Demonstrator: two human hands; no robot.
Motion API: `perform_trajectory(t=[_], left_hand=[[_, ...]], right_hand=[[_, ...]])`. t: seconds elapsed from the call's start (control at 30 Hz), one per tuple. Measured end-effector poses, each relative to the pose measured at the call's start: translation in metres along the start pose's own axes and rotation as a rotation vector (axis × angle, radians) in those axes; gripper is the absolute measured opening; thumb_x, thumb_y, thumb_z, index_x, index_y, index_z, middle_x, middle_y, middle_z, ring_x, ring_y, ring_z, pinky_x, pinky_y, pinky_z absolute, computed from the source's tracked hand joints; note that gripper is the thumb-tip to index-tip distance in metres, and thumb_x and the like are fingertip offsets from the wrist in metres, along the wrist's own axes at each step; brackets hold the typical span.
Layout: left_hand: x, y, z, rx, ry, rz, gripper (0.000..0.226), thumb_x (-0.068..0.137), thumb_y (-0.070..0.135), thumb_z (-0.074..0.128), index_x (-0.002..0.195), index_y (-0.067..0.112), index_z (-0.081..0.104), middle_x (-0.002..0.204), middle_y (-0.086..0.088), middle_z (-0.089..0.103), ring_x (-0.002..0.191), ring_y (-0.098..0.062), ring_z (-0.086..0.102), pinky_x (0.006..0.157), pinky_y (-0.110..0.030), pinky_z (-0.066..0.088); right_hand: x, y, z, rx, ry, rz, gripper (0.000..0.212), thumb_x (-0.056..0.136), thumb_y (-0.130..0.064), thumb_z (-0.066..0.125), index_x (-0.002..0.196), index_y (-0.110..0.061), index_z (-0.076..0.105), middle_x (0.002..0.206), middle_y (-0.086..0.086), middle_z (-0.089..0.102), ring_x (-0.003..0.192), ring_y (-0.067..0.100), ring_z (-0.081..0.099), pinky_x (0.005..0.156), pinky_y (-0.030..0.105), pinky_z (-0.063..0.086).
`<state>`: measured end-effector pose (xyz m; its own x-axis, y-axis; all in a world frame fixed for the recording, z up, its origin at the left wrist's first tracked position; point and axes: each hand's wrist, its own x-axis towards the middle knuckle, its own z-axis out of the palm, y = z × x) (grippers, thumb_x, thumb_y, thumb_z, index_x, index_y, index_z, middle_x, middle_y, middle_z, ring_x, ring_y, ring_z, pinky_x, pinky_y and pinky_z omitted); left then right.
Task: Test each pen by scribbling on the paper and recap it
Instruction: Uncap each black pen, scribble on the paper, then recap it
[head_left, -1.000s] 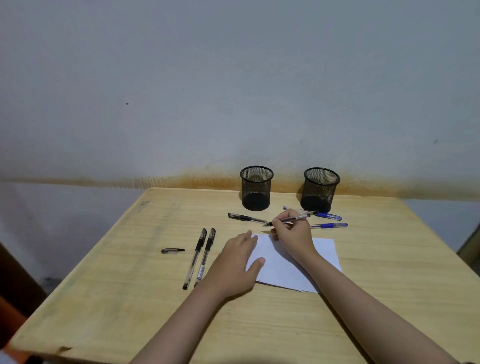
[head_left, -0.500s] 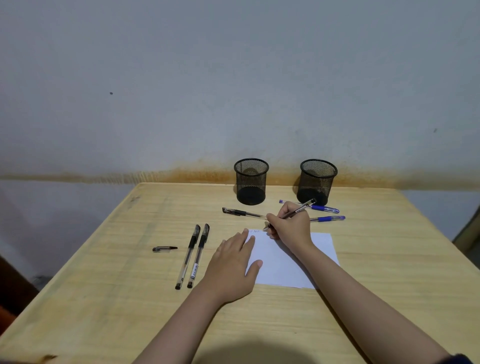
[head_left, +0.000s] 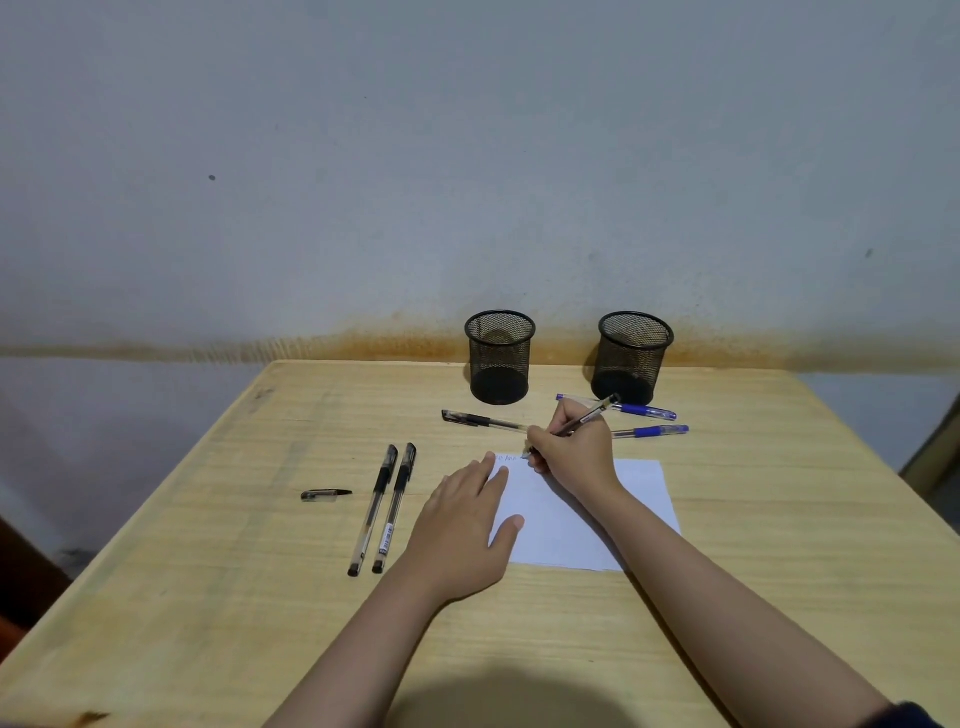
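Wooden table (head_left: 218, 597), two mesh cups at the back. White paper (head_left: 566, 525) at centre, left hand (head_left: 462, 535) flat and open, pinning its left edge. Right hand (head_left: 571, 457) grips an uncapped pen (head_left: 587, 418), tip apparently on the paper's far-left corner. Loose cap (head_left: 326, 494) lies well left, long axis sideways, nearer the left hand.

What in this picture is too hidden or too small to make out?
- Head view: tip of the held pen, hidden by the right hand.
- Scribble on the paper: too small to read.
- Label on one black pen: too small.
- Table front edge: cut off by the frame.
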<state>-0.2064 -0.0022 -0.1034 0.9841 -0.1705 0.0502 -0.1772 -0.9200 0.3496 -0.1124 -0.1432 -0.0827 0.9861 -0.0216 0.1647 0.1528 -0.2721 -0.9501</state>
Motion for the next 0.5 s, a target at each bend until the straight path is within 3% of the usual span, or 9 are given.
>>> perform_trajectory(t=[0.5], left_hand=[[0.0001, -0.0011, 0.0008, -0.009, 0.002, -0.004, 0.06, 0.096, 0.046, 0.031, 0.148, 0.025, 0.013, 0.159, 0.008, 0.003, 0.146, -0.014, 0.003, 0.117, -0.038, 0.011]], right_hand=[[0.0, 0.002, -0.0002, -0.082, 0.023, -0.003, 0.026, 0.082, -0.001, 0.065, 0.064, -0.009, 0.047, 0.066, 0.026, 0.063, 0.046, 0.016, 0.065, 0.044, 0.021, 0.053]])
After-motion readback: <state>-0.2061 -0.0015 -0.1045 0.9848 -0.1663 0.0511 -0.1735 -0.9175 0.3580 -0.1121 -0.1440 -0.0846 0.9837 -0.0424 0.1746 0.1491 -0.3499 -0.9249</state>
